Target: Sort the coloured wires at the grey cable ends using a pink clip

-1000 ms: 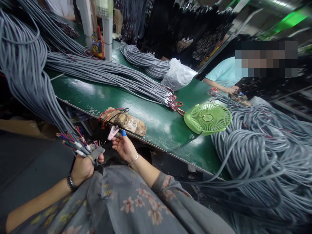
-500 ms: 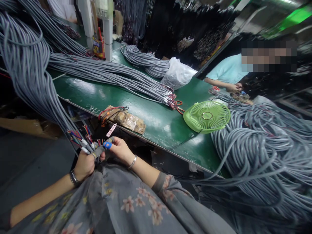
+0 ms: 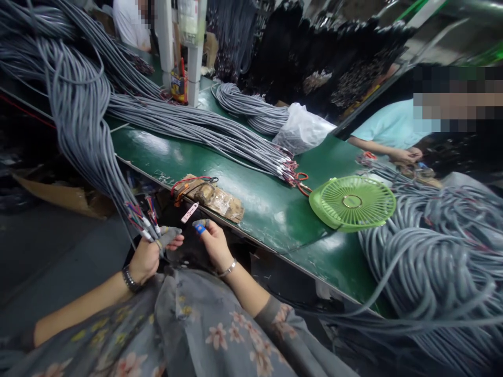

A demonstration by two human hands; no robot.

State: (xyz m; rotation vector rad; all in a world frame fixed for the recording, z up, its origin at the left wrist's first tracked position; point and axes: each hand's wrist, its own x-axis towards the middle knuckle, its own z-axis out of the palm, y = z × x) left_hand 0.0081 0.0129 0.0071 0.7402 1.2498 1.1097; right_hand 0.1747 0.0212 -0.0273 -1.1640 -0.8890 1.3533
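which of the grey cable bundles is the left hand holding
The bundle hanging down at the far left: its stripped coloured ends sit in the left hand. The others lie on the green table or heaped at the right, untouched.

A green fan [image 3: 352,201] lies flat on the green table [image 3: 255,193]. Near the front edge sits a brown taped block [image 3: 214,196] with red wires. Behind it lie a long grey cable bundle [image 3: 204,128] and a white plastic bag [image 3: 302,133].

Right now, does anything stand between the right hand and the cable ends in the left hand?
Nothing visible does: only a dark open gap separates the right hand from the cable ends that the left hand holds.
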